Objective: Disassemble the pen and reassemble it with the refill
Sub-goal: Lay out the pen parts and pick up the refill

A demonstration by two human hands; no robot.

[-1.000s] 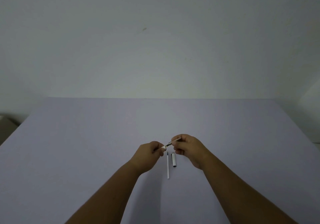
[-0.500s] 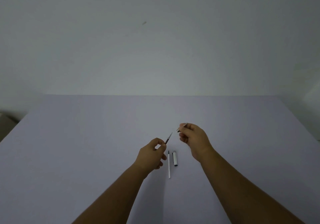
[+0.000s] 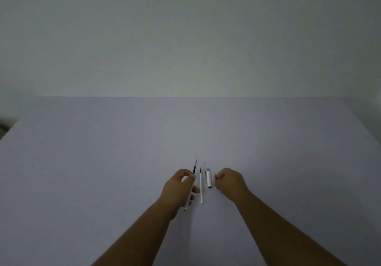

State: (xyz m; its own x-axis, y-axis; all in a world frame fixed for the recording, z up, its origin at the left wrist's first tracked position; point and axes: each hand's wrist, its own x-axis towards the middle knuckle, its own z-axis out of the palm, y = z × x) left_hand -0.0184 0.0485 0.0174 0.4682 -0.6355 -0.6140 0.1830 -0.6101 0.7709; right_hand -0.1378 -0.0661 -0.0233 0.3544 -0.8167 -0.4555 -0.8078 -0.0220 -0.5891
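Both hands are low over the near centre of the lavender desk (image 3: 103,162), forearms entering from the bottom edge. The left hand (image 3: 178,187) has its fingers (image 3: 190,180) closed around the white pen barrel (image 3: 188,196), held nearly upright in the view, with the dark refill tip (image 3: 195,165) projecting past the thumb toward the far edge and the barrel's rear end showing below the palm. Just beside it to the right, a loose white refill (image 3: 201,189) lies on the desk, dark tip pointing away. Next right lies the white pen cap (image 3: 208,178), parallel to the refill and apart from it. The right hand (image 3: 231,182) is curled just beside the cap, its fingers (image 3: 220,176) pinching a small slender dark part (image 3: 215,180); this piece is too small to identify. A pale wall (image 3: 185,39) stands behind the desk.
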